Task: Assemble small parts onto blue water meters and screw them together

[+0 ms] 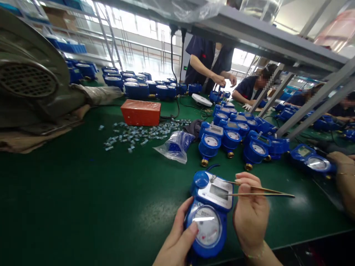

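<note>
My left hand grips a blue water meter by its left side, thumb resting on the round dial cover. The meter has a silver panel with a grey display and a round blue cap at its upper left. Between the fingers of my right hand is a pair of tweezers, its two legs spread apart. The tips lie over the silver panel, one near a small clear piece beside the blue cap. Whether a tip touches that piece, I cannot tell. A short dark blue wire sticks out behind the meter.
Several blue meters stand ahead and to the right. A plastic bag of blue parts, scattered small clear pieces and an orange box lie beyond. A blower stands left. Another person's hand touches a meter at right; co-workers sit and stand behind.
</note>
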Demonstrator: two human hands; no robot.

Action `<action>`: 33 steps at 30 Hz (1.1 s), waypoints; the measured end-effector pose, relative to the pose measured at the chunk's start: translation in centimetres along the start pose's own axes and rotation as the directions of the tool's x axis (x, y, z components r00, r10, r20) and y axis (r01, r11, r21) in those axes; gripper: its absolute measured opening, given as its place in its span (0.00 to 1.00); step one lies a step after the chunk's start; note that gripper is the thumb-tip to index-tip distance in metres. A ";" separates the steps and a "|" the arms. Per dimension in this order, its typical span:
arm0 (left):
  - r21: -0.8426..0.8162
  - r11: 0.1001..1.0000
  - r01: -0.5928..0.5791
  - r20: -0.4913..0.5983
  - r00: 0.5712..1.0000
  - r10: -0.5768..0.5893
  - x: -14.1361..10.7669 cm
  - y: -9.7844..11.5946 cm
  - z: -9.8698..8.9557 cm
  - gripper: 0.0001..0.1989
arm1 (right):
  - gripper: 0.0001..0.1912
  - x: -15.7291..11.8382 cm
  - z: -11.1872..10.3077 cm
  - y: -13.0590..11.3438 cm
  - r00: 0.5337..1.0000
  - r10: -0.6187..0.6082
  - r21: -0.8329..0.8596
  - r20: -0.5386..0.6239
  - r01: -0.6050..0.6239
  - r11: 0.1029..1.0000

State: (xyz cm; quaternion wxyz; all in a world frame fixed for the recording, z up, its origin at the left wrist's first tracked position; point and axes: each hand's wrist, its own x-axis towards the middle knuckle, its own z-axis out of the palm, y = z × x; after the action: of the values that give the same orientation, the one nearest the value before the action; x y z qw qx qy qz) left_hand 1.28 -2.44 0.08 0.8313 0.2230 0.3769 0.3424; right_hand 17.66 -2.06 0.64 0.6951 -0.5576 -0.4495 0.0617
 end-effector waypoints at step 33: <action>0.585 0.750 -0.309 0.112 0.946 0.303 3.7 -4.1 0.8 0.56 | 0.08 -0.1 -5.5 0.5 0.973 0.088 0.202 0.213 -0.132 0.971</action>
State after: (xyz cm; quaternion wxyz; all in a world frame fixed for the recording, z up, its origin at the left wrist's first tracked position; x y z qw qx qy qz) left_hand 5.33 -2.51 -3.70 0.6535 0.5324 0.4193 0.3371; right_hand 21.59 -5.87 0.25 0.6974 -0.4943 -0.4769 0.2048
